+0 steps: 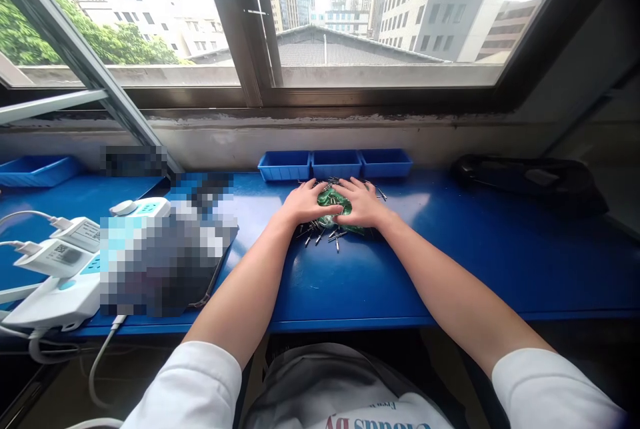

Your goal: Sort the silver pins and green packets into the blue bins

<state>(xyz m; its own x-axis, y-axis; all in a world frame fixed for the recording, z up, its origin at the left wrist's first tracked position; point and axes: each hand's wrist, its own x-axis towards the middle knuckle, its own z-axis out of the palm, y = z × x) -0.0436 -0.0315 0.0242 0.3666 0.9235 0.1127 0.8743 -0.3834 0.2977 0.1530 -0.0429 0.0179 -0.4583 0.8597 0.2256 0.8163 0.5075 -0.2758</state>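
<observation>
My left hand lies with its fingers spread over the left side of a pile of small metal pieces on the blue table. Opposite it, my right hand rests on the right side of the pile, fingers apart. Between the two hands shows a green material, perhaps a plastic bag, which both hands touch or nearly touch. Several thin dark and silver pieces stick out around the hands, mostly toward the near side. What lies under the palms is hidden.
Three blue bins stand in a row behind the pile. A white power strip with plugs and cables lies at the left, beside a blurred-out area. Another blue bin sits far left. A black bag-like object lies back right.
</observation>
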